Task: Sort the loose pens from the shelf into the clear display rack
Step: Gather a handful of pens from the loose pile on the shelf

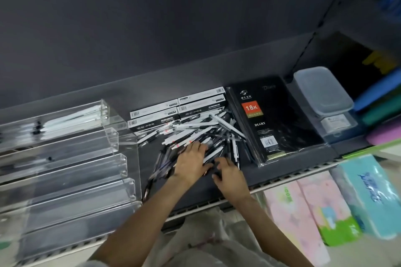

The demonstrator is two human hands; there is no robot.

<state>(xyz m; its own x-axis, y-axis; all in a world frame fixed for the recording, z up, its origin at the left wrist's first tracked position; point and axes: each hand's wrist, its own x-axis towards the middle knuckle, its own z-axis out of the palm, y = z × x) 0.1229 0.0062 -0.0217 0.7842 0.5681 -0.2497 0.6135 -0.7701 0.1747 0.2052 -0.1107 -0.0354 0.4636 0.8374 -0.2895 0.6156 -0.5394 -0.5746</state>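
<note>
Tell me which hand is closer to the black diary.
Right. The right hand sits at the pen pile's near right edge, a short gap left of the diary. The left hand rests on the pile's middle, farther left.

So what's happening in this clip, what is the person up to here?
A person is sorting loose pens piled on a dark shelf. The left hand and the right hand both reach into the pile. The clear display rack beside it holds pens only in its top tiers.
</note>
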